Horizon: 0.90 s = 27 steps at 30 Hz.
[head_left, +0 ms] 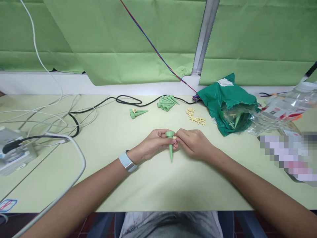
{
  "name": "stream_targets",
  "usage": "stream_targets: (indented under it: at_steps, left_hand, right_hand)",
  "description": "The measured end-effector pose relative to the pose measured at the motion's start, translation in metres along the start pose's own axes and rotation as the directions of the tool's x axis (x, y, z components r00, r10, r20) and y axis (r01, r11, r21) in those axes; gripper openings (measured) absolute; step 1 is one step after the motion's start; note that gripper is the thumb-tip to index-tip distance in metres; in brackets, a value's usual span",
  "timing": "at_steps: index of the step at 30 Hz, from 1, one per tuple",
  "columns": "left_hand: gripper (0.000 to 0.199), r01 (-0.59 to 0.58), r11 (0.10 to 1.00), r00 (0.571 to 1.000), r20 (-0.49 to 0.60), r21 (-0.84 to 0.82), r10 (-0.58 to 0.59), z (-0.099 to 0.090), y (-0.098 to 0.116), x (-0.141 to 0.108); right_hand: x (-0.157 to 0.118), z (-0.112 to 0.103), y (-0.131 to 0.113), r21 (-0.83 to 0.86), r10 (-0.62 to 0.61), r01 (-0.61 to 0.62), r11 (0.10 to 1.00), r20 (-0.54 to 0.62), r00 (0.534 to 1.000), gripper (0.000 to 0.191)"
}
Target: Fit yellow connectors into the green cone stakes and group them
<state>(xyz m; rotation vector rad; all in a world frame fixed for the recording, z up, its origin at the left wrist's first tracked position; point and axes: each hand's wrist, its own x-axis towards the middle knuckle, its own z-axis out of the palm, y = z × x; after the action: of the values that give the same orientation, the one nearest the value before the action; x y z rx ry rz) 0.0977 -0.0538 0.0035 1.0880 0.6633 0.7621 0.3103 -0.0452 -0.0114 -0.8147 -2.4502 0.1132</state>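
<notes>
My left hand [158, 141] is closed around a green plastic spike [170, 152], whose wide cap is up and whose tip points down toward me. Against the spike's side, just below the cap, my right hand [192, 142] pinches a small yellow plastic piece [175, 137], largely covered by the fingertips. Beyond the hands lies a bundle of green spikes [167, 103]. Several loose yellow pieces [196, 120] are scattered to its right. On the left, a green spike with a yellow piece on it [136, 113] rests on the table.
A torn green plastic bag [218, 102] sits at the back right, beside a large clear water bottle [279, 107]. White cables and a power strip [15, 152] occupy the left side. A black cable [128, 99] runs along the back of the table [138, 191].
</notes>
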Motion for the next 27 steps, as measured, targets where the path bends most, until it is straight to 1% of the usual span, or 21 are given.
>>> stream_targets:
  at_steps: [2,5,8,10,11,13,14,15,16,18,19,20,21,23,27]
  left_hand:
    - [0.02,-0.053,0.998,0.999,-0.008,0.03,0.054,0.0,-0.001,0.0]
    - [0.02,-0.139,0.986,0.99,-0.02,0.091,0.141,0.003,-0.003,-0.001]
    - [0.022,-0.155,0.973,0.985,-0.05,0.172,0.165,0.007,-0.002,-0.002]
    - [0.026,-0.145,0.959,0.981,-0.092,0.245,0.172,0.008,0.0,-0.003]
    - [0.027,-0.143,0.952,0.978,-0.111,0.269,0.178,0.008,0.001,-0.003]
    - [0.027,-0.145,0.956,0.977,-0.115,0.254,0.178,0.007,0.002,-0.002]
    - [0.024,-0.144,0.966,0.981,-0.1,0.213,0.168,0.006,0.003,-0.002]
    - [0.022,-0.134,0.978,0.986,-0.078,0.159,0.148,0.005,0.003,-0.002]
    - [0.02,-0.115,0.988,0.991,-0.051,0.103,0.12,0.004,0.003,-0.001]
    - [0.018,-0.058,0.998,0.998,-0.008,0.026,0.058,0.001,0.002,-0.001]
    - [0.019,-0.036,0.999,0.999,0.003,0.009,0.036,0.0,0.002,-0.001]
    - [0.02,-0.025,1.0,1.0,0.01,0.003,0.025,-0.001,0.001,-0.001]
    - [0.022,-0.025,1.0,1.0,0.012,0.008,0.025,-0.002,0.001,-0.001]
    - [0.026,-0.052,0.998,0.999,0.003,0.046,0.052,-0.004,0.001,-0.001]
    - [0.029,-0.107,0.967,0.993,-0.033,0.231,0.117,-0.004,0.003,-0.001]
  right_hand:
    - [0.0,0.001,0.001,0.047,0.025,-0.025,0.999,0.003,1.0,0.021]
    - [0.0,0.004,0.001,0.174,0.068,-0.069,0.982,0.013,0.998,0.023]
    - [0.001,0.006,-0.002,0.316,0.132,-0.137,0.939,0.036,0.991,0.027]
    - [0.004,0.008,-0.005,0.442,0.22,-0.219,0.87,0.051,0.974,0.031]
    - [0.005,0.01,-0.006,0.511,0.27,-0.264,0.818,0.065,0.961,0.034]
    - [0.007,0.012,-0.01,0.624,0.356,-0.341,0.704,0.105,0.928,0.039]
    - [0.007,0.012,-0.011,0.647,0.377,-0.358,0.674,0.115,0.919,0.04]
    - [0.006,0.012,-0.011,0.639,0.378,-0.358,0.681,0.112,0.919,0.039]
    - [0.006,0.01,-0.011,0.599,0.355,-0.34,0.725,0.098,0.93,0.037]
    - [0.003,0.007,-0.01,0.459,0.263,-0.26,0.85,0.059,0.963,0.028]
    - [0.001,0.005,-0.009,0.395,0.215,-0.218,0.893,0.051,0.975,0.024]
    - [0.0,0.004,-0.009,0.358,0.184,-0.19,0.914,0.051,0.982,0.022]
    - [-0.001,0.003,-0.008,0.349,0.173,-0.181,0.92,0.055,0.983,0.022]
    - [-0.001,0.003,-0.008,0.378,0.204,-0.213,0.901,0.065,0.977,0.025]
    - [0.002,0.009,-0.012,0.49,0.303,-0.306,0.816,0.087,0.949,0.032]
